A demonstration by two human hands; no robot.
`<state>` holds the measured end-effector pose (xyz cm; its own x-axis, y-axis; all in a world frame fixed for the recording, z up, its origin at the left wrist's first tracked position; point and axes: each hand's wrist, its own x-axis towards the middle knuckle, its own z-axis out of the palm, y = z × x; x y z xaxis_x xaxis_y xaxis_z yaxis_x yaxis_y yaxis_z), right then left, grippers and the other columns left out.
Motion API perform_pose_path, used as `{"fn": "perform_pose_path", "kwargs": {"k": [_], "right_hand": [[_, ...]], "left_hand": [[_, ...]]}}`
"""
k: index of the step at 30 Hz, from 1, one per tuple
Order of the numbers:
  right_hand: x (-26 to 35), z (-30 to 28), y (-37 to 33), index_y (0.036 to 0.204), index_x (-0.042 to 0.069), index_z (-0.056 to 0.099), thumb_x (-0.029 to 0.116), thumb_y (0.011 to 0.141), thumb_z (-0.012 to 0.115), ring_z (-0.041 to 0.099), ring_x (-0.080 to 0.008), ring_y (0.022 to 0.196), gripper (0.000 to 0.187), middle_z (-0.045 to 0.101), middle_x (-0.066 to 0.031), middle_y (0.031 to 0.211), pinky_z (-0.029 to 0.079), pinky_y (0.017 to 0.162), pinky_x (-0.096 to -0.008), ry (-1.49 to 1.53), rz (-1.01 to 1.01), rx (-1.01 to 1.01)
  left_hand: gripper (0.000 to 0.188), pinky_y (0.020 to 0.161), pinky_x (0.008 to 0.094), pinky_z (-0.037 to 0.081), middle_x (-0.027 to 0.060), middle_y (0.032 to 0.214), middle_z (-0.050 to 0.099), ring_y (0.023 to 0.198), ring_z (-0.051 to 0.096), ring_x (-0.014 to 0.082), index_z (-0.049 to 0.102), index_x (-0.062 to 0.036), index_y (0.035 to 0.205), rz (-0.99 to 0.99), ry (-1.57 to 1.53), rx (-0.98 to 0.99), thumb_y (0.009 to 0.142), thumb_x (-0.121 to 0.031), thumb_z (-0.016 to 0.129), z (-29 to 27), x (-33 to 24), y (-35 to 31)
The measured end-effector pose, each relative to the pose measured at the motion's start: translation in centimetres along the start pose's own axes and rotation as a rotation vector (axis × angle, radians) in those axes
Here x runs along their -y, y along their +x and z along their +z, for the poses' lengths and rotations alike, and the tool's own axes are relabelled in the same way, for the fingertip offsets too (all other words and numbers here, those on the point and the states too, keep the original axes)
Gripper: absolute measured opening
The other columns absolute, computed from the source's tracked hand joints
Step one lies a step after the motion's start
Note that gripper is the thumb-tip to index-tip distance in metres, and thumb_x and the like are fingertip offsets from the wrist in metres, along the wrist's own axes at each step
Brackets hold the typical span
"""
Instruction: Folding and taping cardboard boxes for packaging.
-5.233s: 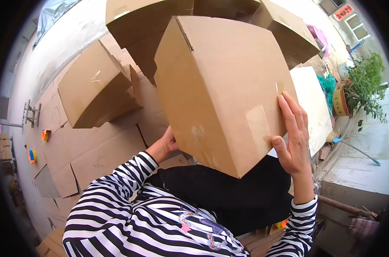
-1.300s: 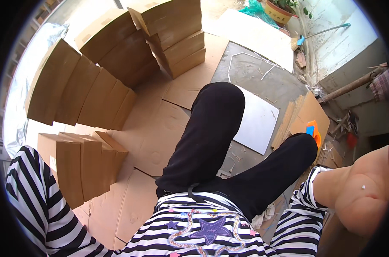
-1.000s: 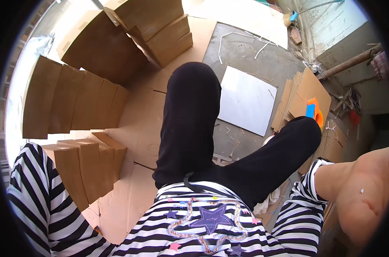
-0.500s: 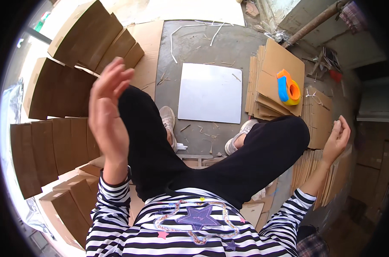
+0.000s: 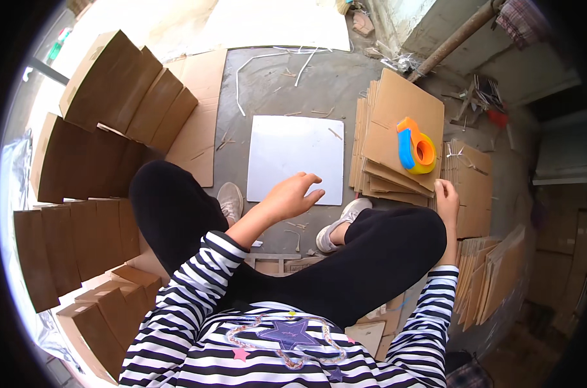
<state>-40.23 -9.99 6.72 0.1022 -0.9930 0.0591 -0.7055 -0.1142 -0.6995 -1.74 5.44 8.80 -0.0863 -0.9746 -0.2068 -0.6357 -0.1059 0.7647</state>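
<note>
My left hand [image 5: 293,196] is over the near part of a white square board [image 5: 287,152] on the floor. Its fingers are apart and hold nothing. To the right, my right hand [image 5: 446,204] is at the near right corner of a stack of flattened cardboard boxes [image 5: 390,123]. Its fingers are bent together at the edge of the top flattened box; how much of the cardboard is between them is partly hidden. On that stack lies an orange, blue and yellow tape dispenser [image 5: 416,149], just beyond my right hand.
Brown cardboard boxes [image 5: 112,84] are piled in rows along my left. More flattened boxes [image 5: 490,278] stand on edge at my right, beside a tied bundle [image 5: 471,187]. White strips [image 5: 241,77] and scraps litter the grey floor. A pole [image 5: 455,42] leans at the far right.
My left hand has swung from above the boxes at left, down and rightward to the white board. My right hand has moved left to the stack's corner. The view has shifted slightly.
</note>
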Motion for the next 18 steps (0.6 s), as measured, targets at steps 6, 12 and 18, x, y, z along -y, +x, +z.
{"fn": "perform_pose_path", "kwargs": {"k": [6,12,18], "right_hand": [[-0.6,5.7,6.3,0.107,0.000,0.054,0.037,0.082,0.059,0.061,-0.0348,0.083,0.045,0.063,-0.0167,0.093,0.048,0.077,-0.0402,-0.473,-0.305,0.016],[-0.3,10.0,9.3,0.093,0.000,0.044,0.046,0.073,0.065,0.058,-0.0377,0.088,0.054,0.059,-0.0228,0.094,0.047,0.074,-0.0456,-0.616,0.019,0.186],[-1.9,11.0,9.0,0.091,0.001,0.042,0.040,0.073,0.066,0.059,-0.0358,0.079,0.049,0.059,-0.0194,0.080,0.047,0.070,-0.0451,-0.643,-0.056,0.013]], "left_hand": [[0.037,0.083,0.0382,0.047,0.0206,0.104,0.061,0.095,0.059,0.0327,0.058,0.0004,0.108,-0.079,-0.114,0.074,0.084,-0.027,0.055,7.3,2.9,10.7],[0.042,0.085,0.0384,0.046,0.0227,0.104,0.060,0.098,0.058,0.0335,0.055,0.0034,0.111,-0.250,-0.174,-0.106,0.082,-0.027,0.056,12.9,3.7,19.1],[0.042,0.088,0.0406,0.044,0.0249,0.104,0.059,0.100,0.056,0.0358,0.056,0.0036,0.107,-0.389,-0.276,-0.102,0.079,-0.027,0.058,15.1,2.7,23.4]]}}
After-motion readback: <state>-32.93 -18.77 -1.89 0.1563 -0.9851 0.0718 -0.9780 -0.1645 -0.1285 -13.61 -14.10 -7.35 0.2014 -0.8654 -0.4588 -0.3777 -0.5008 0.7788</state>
